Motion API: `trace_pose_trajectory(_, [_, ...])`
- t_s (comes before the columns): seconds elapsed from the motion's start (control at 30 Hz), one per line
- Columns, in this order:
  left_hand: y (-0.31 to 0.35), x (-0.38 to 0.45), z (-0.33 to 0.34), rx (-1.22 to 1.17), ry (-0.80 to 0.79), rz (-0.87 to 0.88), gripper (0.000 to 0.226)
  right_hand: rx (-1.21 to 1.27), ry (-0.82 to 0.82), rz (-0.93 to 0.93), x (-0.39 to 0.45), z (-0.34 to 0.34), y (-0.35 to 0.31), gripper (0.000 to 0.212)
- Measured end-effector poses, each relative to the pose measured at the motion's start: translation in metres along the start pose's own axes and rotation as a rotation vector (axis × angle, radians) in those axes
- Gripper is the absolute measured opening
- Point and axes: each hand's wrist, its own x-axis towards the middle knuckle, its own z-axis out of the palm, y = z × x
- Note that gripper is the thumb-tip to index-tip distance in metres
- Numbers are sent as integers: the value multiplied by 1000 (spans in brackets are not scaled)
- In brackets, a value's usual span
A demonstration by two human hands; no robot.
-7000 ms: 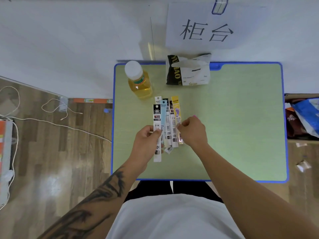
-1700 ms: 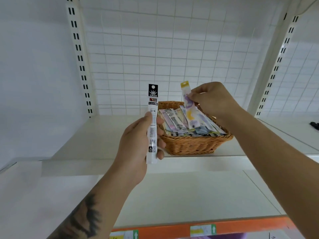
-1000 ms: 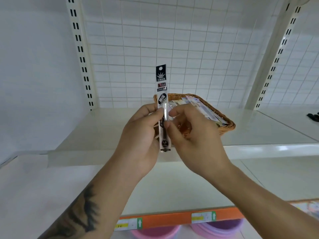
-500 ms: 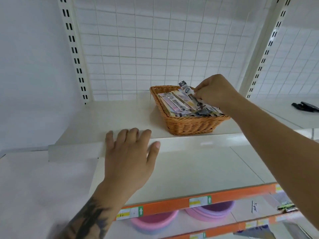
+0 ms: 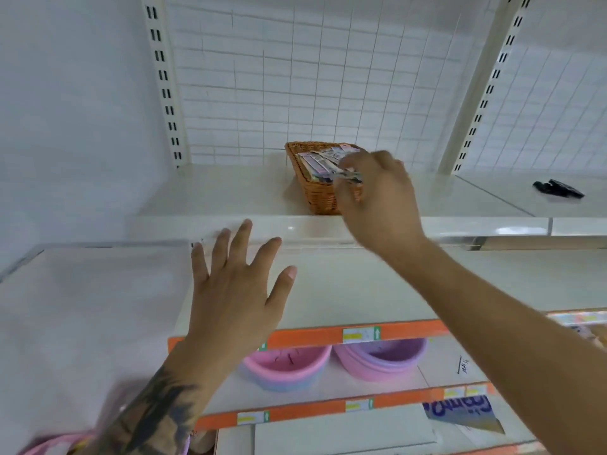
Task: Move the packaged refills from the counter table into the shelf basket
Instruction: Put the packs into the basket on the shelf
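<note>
White shelving frames our wicker basket (image 5: 315, 195) of refills (image 5: 320, 160); our right hand (image 5: 377, 192) hangs loosely curled and seemingly empty, left hand (image 5: 236, 290) spread, so next means returning for more.

Pink bowls (image 5: 285, 369) under orange-edged shelf (image 5: 328, 333)

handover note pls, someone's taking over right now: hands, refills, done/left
Left hand: open, fingers spread, holds nothing, in front of the white shelf.
Right hand: at the woven wicker basket; too blurred to tell if it holds anything.
Packaged refills: piled in that basket on the shelf.
Done: those refills are in.
Left: counter table is out of view, so check it for leftovers.
</note>
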Motion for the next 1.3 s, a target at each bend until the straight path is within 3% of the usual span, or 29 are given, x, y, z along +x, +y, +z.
trace_pose_trajectory(0.17, [22,-99,-14,0,-37,-136,68,-34,-261,-163,-131,-11,-19,38])
trace_pose_trajectory(0.53, [38,-366,-39,174,-386,-470,74,113,-712,-391,-347,-51,-100,53])
trace_pose_trajectory(0.77, [21,-517,-99,244,-425,-741,59,263,-817,-535,-437,-92,-213,53])
trace_pose_trajectory(0.93, [15,-638,-154,179,-415,-935,84,352,-860,-642,-509,-132,-303,56])
trace_pose_trajectory(1.0, [10,-695,-173,218,-396,-1001,73,394,-879,-697,-541,-151,-343,57])
trace_pose_trajectory(1.1, [5,-781,-206,240,-394,-1098,76,471,-948,-761,-593,-189,-409,64])
trace_pose_trajectory(1.2, [5,-866,-231,238,-387,-1189,58,517,-977,-834,-655,-223,-465,56])
trace_pose_trajectory(1.3, [5,-950,-257,214,-367,-1270,56,583,-984,-876,-716,-252,-516,50])
